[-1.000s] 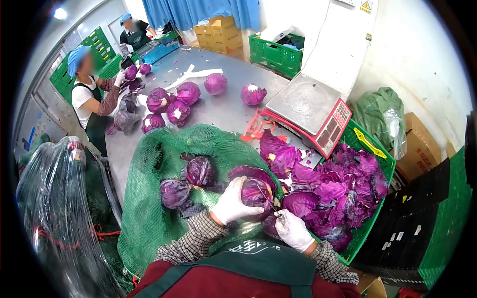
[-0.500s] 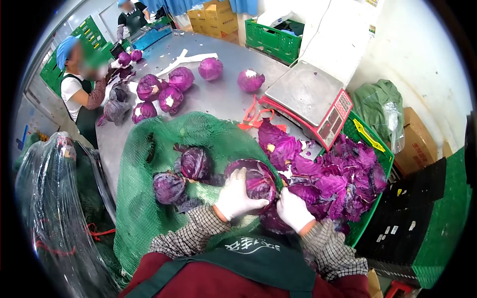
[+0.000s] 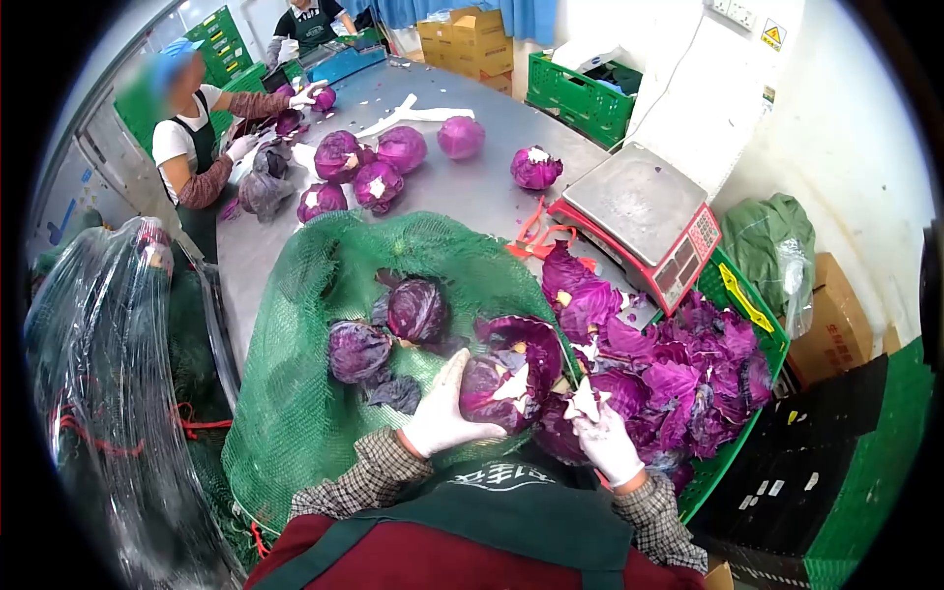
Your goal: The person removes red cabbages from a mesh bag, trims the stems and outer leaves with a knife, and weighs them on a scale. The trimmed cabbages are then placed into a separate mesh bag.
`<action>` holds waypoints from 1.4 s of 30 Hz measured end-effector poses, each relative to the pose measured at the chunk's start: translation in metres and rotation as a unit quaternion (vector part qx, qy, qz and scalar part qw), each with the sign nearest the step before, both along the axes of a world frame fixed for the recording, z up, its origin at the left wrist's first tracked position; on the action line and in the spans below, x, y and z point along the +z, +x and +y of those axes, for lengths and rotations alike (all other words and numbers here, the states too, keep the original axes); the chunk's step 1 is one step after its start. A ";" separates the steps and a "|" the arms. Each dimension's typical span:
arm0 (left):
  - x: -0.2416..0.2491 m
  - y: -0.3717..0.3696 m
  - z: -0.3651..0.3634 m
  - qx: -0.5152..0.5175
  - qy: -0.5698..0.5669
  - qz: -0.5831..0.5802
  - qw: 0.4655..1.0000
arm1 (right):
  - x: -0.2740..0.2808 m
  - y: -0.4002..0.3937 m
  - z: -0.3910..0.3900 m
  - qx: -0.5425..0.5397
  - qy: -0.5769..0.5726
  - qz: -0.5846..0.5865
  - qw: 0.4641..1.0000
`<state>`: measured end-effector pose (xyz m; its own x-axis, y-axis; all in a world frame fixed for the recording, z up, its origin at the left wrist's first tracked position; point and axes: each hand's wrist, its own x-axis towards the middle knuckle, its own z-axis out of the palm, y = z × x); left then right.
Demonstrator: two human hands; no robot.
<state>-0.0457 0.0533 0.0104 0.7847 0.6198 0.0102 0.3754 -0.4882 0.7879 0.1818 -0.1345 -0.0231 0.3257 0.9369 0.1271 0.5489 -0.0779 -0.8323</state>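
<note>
In a white glove, my left hand grips the left side of a red cabbage, whose pale cut stem faces up. A loose outer leaf curls beside that cabbage. My gloved right hand is closed on a pale stem piece, apart from the cabbage and over purple leaves. Any knife in it cannot be made out. Two darker cabbages, one behind the other, lie on the green mesh bag to the left.
Trimmed leaves fill a green crate at the right. A red scale stands behind it. Several cabbages sit farther back on the metal table. A co-worker handles cabbages at the far left; another person stands behind.
The view has shifted, moving the scene rightward. The held cabbage now shows its stem, and my right hand has drawn away with a pale piece. The co-worker's arm is stretched out.
</note>
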 end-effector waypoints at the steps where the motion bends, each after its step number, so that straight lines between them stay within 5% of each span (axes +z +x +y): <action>1: 0.007 0.005 -0.001 -0.008 0.060 0.005 0.998 | 0.006 0.004 -0.005 -0.015 0.011 0.050 0.999; 5: 0.023 0.034 -0.008 -0.040 0.143 0.025 0.989 | 0.065 0.021 -0.035 -0.108 -0.076 0.175 0.976; 7: 0.020 0.041 -0.009 -0.040 0.160 0.043 0.985 | 0.044 0.047 -0.067 -0.174 0.010 0.326 0.929; 9: 0.015 0.041 -0.006 -0.040 0.152 0.035 0.987 | 0.033 0.071 -0.095 -0.275 -0.002 0.227 0.934; 11: 0.010 0.040 0.004 -0.059 0.138 0.029 0.988 | 0.036 0.081 -0.115 -0.285 -0.131 -0.148 0.938; 13: 0.008 0.045 0.019 -0.089 0.129 0.027 0.987 | 0.044 0.081 -0.117 -0.264 -0.091 -0.113 0.954; 14: 0.002 0.047 0.023 -0.097 0.165 0.015 0.981 | 0.048 0.083 -0.109 -0.182 -0.038 -0.310 0.932; 15: 0.011 0.049 0.021 -0.084 0.177 0.062 0.979 | 0.053 0.085 -0.100 -0.136 0.035 -0.510 0.849; 16: 0.025 0.053 0.018 -0.073 0.194 0.106 0.972 | 0.047 0.079 -0.090 -0.219 -0.029 -0.255 0.941; 19: 0.041 0.048 -0.004 -0.025 0.189 0.158 0.969 | 0.067 0.052 -0.053 -0.168 -0.094 -0.057 0.980; 21: 0.032 0.047 -0.017 0.002 0.200 0.136 0.970 | 0.054 0.030 -0.033 -0.062 -0.033 -0.033 0.997; 24: 0.026 0.053 -0.028 0.053 0.220 0.124 0.966 | 0.027 0.010 0.021 0.064 0.175 -0.293 0.938; 30: 0.024 0.043 -0.028 0.032 0.220 0.065 0.973 | 0.000 -0.011 0.057 0.100 0.111 -0.178 0.973; 41: 0.016 0.058 -0.021 0.077 0.225 0.049 0.970 | 0.055 -0.019 0.081 0.060 -0.157 -0.014 0.986; 42: 0.013 0.059 -0.022 0.086 0.222 0.052 0.970 | 0.055 -0.012 0.084 0.133 -0.102 -0.157 0.973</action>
<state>0.0131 0.0316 0.0237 0.6807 0.6946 0.2326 0.5483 -0.6937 0.4671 0.1693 -0.0508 0.0320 0.0440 0.9989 -0.0159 0.7965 -0.0447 -0.6030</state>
